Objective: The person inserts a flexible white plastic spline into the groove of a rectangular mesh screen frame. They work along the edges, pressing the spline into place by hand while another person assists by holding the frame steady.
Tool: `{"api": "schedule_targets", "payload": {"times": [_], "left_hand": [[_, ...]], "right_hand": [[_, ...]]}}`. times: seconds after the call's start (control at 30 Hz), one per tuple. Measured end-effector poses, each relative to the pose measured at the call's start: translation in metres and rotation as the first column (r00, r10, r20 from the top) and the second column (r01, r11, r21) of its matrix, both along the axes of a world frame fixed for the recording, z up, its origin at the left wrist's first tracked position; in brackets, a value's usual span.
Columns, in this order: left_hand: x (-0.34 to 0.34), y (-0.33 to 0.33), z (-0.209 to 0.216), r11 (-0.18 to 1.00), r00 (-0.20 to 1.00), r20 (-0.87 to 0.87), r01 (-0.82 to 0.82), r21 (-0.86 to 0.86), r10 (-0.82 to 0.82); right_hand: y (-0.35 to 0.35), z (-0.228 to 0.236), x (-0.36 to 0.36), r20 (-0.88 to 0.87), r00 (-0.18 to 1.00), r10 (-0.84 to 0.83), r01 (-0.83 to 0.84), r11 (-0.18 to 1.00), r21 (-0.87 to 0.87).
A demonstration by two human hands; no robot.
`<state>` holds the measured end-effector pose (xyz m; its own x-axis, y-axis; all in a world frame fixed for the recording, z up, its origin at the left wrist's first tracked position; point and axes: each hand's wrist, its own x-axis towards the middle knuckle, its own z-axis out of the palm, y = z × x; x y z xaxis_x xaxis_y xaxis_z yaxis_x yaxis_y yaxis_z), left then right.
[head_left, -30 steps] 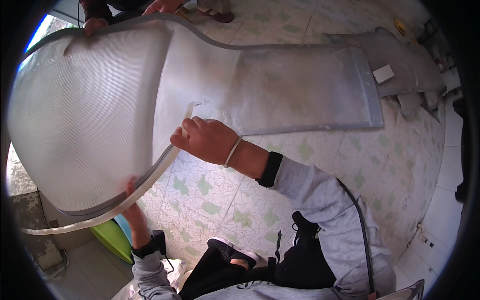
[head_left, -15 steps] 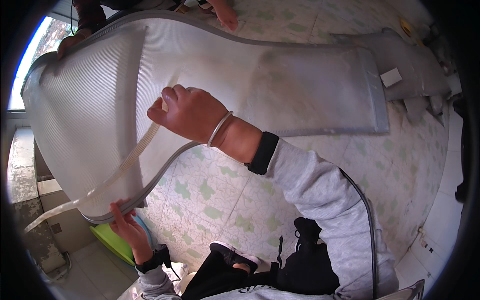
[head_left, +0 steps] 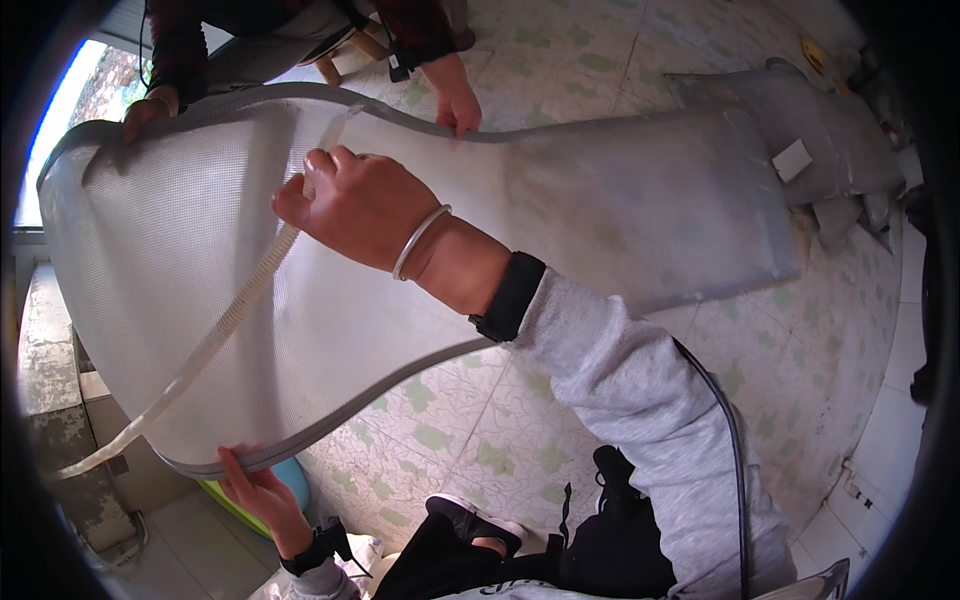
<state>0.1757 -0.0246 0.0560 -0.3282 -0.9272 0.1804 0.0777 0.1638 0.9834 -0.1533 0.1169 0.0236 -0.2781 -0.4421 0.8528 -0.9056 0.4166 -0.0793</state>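
A large translucent mesh sheet [head_left: 420,310] with a grey bound edge stretches across the view, wide at the left and narrowing to the right. My left hand [head_left: 262,498] pinches its near left edge, thumb and fingers closed on the binding. Above the wide part, my right hand [head_left: 365,205] is closed around a pale ribbed hose [head_left: 228,322]. The hose runs down to the lower left. Its far end points away from me, and a faint streak shows beyond my fist; whether water flows is hard to tell.
Across the sheet, another person's hands [head_left: 458,102] hold its far edge. A grey sheet pile [head_left: 830,130] with a small white card [head_left: 791,160] lies at the right. Green and blue basins [head_left: 292,480] sit under the near left edge. A worn ledge [head_left: 50,350] stands left.
My right hand and the hose have moved left and slightly away. The other person's right-side hand has come down onto the far edge. The sheet's far edge and my left hand have shifted toward me.
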Motion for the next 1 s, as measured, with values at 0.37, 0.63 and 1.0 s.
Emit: {"api": "schedule_targets", "payload": {"times": [0.37, 0.63, 1.0], "left_hand": [[0.006, 0.01, 0.0, 0.988, 0.986, 0.068, 0.147, 0.043, -0.15], [0.004, 0.012, -0.003, 0.996, 0.996, 0.046, 0.074, 0.044, -0.076], [0.012, 0.002, -0.002, 0.994, 0.994, 0.094, 0.05, 0.094, -0.059]], "right_hand": [[0.02, -0.029, 0.054, 0.255, 0.944, 0.211, -0.238, 0.968, 0.079], [0.03, -0.044, 0.05, 0.297, 0.948, 0.111, -0.163, 0.974, 0.156], [0.041, -0.04, 0.038, 0.255, 0.967, 0.008, -0.039, 0.992, 0.118]]}}
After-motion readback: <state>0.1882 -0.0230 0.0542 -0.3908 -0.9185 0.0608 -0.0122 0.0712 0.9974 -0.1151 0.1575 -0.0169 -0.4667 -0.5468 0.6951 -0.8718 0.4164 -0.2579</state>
